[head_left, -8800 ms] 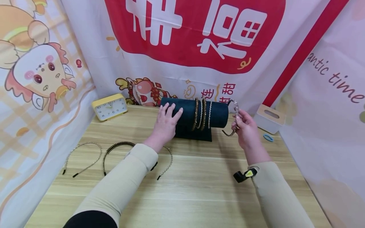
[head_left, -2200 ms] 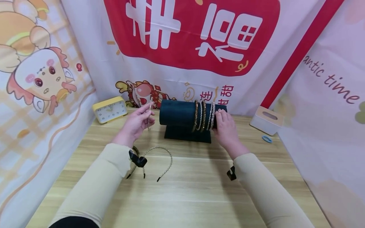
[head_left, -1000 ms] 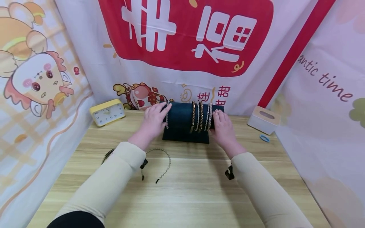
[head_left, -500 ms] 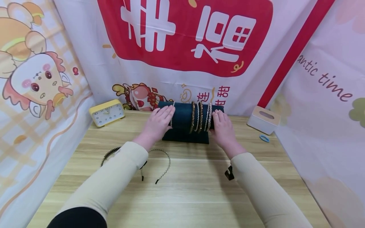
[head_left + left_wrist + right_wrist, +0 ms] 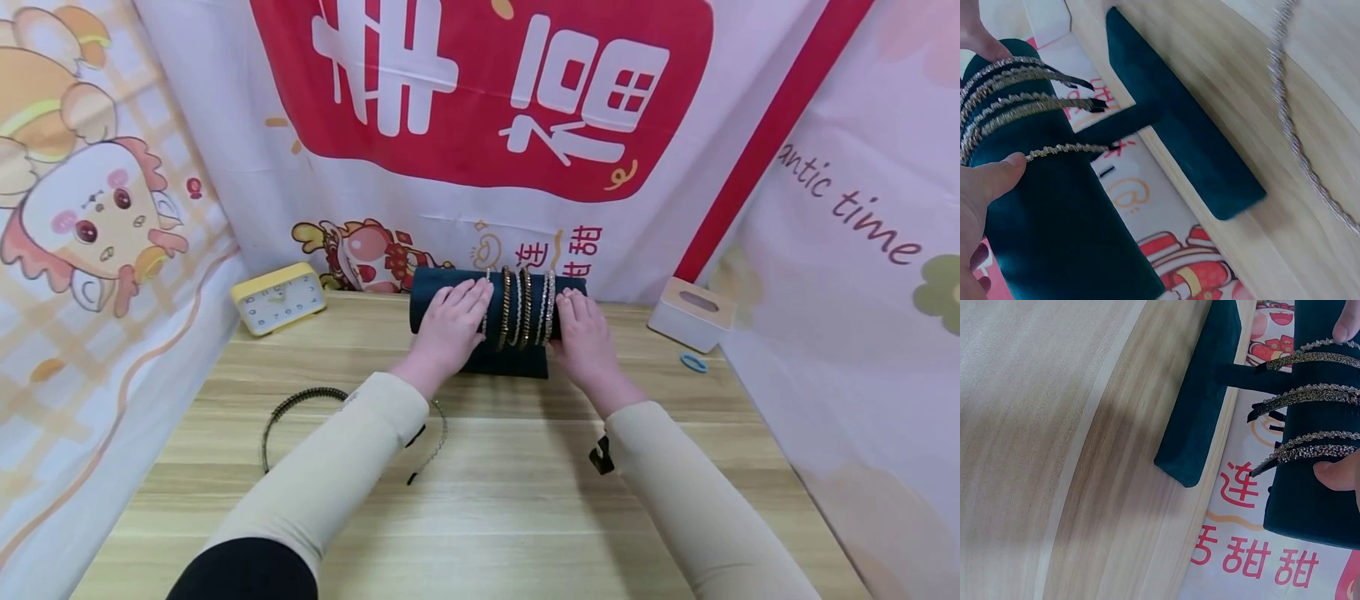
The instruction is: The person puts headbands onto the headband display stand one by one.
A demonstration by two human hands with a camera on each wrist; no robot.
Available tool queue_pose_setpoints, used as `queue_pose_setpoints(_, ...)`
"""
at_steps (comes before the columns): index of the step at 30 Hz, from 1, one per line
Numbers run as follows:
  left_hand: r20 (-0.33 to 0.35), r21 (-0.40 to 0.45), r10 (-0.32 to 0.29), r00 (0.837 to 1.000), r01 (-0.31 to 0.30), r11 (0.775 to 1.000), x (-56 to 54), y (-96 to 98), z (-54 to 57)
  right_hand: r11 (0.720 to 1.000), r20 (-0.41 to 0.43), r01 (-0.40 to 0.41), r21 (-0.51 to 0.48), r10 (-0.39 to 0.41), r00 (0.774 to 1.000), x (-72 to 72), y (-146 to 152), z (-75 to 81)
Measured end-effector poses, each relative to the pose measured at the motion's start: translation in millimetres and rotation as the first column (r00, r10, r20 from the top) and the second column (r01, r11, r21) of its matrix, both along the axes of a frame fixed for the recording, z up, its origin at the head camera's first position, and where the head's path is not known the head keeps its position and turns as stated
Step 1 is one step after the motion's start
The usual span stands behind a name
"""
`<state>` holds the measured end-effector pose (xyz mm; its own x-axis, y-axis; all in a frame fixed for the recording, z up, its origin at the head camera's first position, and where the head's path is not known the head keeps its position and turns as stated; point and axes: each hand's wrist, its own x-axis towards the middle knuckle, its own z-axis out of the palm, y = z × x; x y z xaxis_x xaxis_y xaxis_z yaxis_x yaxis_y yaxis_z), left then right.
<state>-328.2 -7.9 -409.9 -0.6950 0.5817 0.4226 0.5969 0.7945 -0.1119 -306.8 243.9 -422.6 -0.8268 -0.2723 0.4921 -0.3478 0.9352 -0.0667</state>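
Note:
A dark green, roll-shaped headband stand point(image 5: 427, 287) stands at the back of the table. My left hand point(image 5: 450, 325) lies over the roll, fingers across the top and thumb at the front, holding a thin beaded headband point(image 5: 1066, 149) around it. Just right of it, several gold and silver sparkly headbands point(image 5: 525, 308) sit side by side on the roll. My right hand point(image 5: 588, 342) grips the roll's right end, its thumb point(image 5: 1335, 475) on the front beside the outermost sparkly headband point(image 5: 1316, 451).
On the table lie a dark braided headband point(image 5: 281, 408) and a thin beaded headband point(image 5: 442, 429), both partly hidden by my left sleeve. A yellow clock point(image 5: 277, 298) stands at back left. A tissue box point(image 5: 690, 315) and a blue ring point(image 5: 693, 363) are at right.
The sparkly headband my right hand held went onto the roll's right part. My left hand brought a thin headband from the table onto the roll's left end and slid it right, up to the others.

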Motion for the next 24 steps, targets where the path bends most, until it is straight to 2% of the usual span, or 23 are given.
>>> queue_pose_setpoints(4,0.016,0.006,0.02,1.0,-0.02,1.0,2.9,1.7,-0.2,1.0,0.014,0.003,0.014,-0.003,1.0,0.2,-2.1,0.7)
queue_pose_setpoints(8,0.064,0.053,0.042,0.997,-0.045,0.998,11.3,-13.2,-3.4,1.0,0.016,0.005,0.03,-0.006,1.0,-0.1,-4.6,-0.1)
queue_pose_setpoints(10,0.072,0.115,0.037,0.997,-0.045,0.992,16.4,-29.2,-5.5,1.0,0.008,-0.002,0.029,0.002,1.0,-0.6,-5.7,-0.4)
queue_pose_setpoints(13,0.057,0.212,0.043,0.997,-0.054,0.976,22.8,-63.1,-9.2,1.0,-0.013,-0.011,0.021,0.012,1.0,-1.4,-6.7,0.1)
queue_pose_setpoints(16,0.1,0.296,0.094,0.991,-0.12,0.948,26.0,-105.2,-17.3,1.0,-0.014,-0.011,0.017,0.011,1.0,-1.1,-6.9,1.3)
queue_pose_setpoints(17,0.138,0.326,0.116,0.984,-0.156,0.932,27.2,-119.2,-21.3,1.0,-0.011,-0.008,0.018,0.008,1.0,-0.7,-6.7,1.3)
queue_pose_setpoints(19,0.237,0.377,0.154,0.959,-0.236,0.896,29.0,-146.0,-32.2,1.0,0.003,-0.001,0.018,0.001,1.0,0.1,-6.1,0.8)
queue_pose_setpoints(21,0.327,0.397,0.178,0.928,-0.306,0.865,31.7,-170.6,-45.1,1.0,0.007,0.001,0.016,-0.001,1.0,1.0,-5.4,-0.1)
queue_pose_setpoints(22,0.372,0.399,0.183,0.91,-0.335,0.854,33.9,-181.5,-51.1,1.0,0.007,0.001,0.014,-0.001,1.0,1.3,-5.1,-0.4)
queue_pose_setpoints(24,0.439,0.365,0.196,0.877,-0.373,0.853,37.1,-202.5,-64.1,1.0,-0.001,-0.001,0.012,0.001,1.0,1.4,-4.2,-0.9)
